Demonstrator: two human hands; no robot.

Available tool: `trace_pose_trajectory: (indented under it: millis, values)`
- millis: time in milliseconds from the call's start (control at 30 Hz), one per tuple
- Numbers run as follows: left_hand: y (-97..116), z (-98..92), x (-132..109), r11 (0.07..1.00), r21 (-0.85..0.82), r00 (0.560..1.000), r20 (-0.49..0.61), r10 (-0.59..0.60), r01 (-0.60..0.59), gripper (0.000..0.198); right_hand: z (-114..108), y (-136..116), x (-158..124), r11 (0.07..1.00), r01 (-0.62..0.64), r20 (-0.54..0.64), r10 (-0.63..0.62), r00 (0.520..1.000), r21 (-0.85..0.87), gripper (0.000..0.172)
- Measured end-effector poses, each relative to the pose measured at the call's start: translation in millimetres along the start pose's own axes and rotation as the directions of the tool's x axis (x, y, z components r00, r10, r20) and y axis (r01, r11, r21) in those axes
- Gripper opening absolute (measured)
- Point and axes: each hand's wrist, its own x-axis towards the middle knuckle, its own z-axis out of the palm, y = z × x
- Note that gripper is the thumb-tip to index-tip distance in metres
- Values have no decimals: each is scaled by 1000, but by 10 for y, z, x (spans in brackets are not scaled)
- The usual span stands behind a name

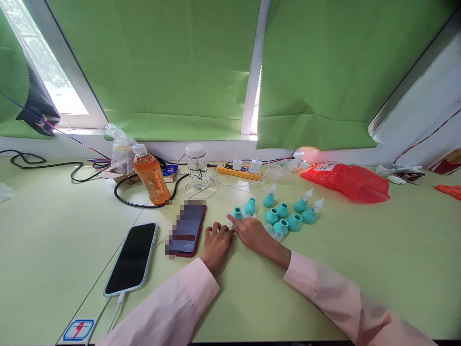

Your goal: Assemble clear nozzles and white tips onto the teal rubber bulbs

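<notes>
My right hand (254, 234) reaches left over the table, its index finger stretched out beside a small teal rubber bulb (236, 213). Its other fingers are partly hidden. Close by, my left hand (217, 245) rests with bent fingers, the tips near a small translucent white piece (231, 224); whether they grip it is unclear. Another teal bulb (249, 206) stands just behind my right hand. Several more open-topped bulbs (295, 223) are grouped to the right, and a few carry a white pointed nozzle (319, 203). Translucent pieces (277, 236) lie by my right wrist.
Left of my hands lie a red-cased phone (192, 230) and a charging phone (131, 259). Behind them stand an orange drink bottle (151, 175) and a clear bottle (197, 168). A yellow power strip (238, 172), cables and a red plastic bag (345, 181) line the back.
</notes>
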Motion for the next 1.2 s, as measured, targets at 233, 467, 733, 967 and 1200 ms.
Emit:
trace_pose_trajectory:
  millis: [233,467,733,967,1200]
  values:
    - [10,-20,8,997,-31,998,3,-64,64,16,-99,-72,69,997,-70,29,70,997,20,24]
    - [12,-53,-3,979,-179,995,21,-100,102,17,-129,-121,34,993,-104,-10,103,995,-60,21]
    - [-24,-95,20,891,-372,963,28,-269,260,10,-39,-22,-81,999,-39,-37,39,999,0,25]
    - [-27,-89,15,866,-431,948,-67,-312,254,11,-108,-66,222,998,64,162,-61,985,-12,41]
    - [-52,-63,1,844,-509,930,-200,-309,171,13,-128,-163,393,996,50,280,-67,958,69,18]
